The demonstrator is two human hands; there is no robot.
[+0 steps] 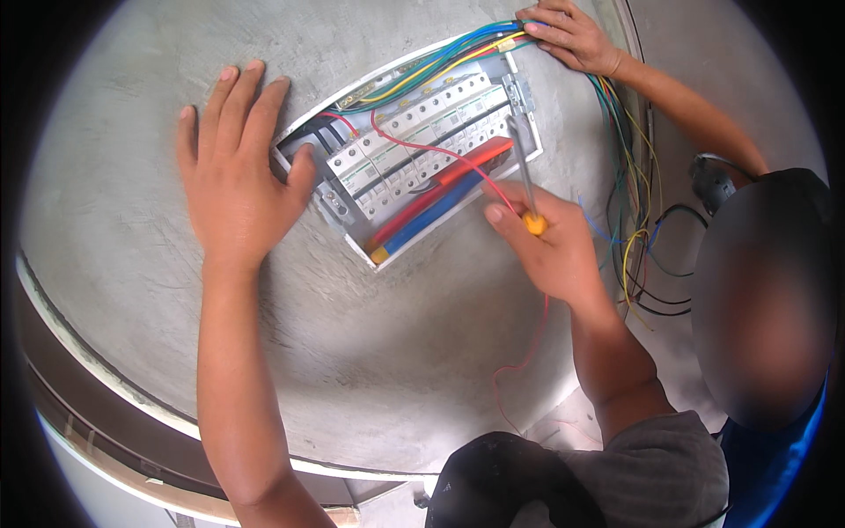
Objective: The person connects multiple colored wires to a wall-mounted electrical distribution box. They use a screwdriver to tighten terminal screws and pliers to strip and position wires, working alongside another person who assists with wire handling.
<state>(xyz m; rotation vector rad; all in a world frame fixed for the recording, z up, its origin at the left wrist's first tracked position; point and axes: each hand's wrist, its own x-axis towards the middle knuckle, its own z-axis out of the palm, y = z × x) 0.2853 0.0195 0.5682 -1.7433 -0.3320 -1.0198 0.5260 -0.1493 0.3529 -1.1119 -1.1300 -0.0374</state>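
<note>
My left hand [233,180] lies spread on the grey wall, its thumb beside the corner of an electrical distribution box [373,261] and its fingers apart. In my right hand [556,248] is a screwdriver [526,163] with a yellow handle. Its shaft points up toward the box's upper right end; the tip's exact contact I cannot tell. Rows of white circuit breakers [407,143] fill the middle of the box. A red wire [433,147] loops out of it and passes by my right hand. Red and blue pieces [431,214] line the box's lower side.
A co-worker's hand [572,37] holds a bundle of coloured wires [475,46] at the box's upper right corner. That person's head [764,299] is close on the right. Loose wires [635,229] hang along the wall's right edge. A dark curved ledge [114,414] runs at lower left.
</note>
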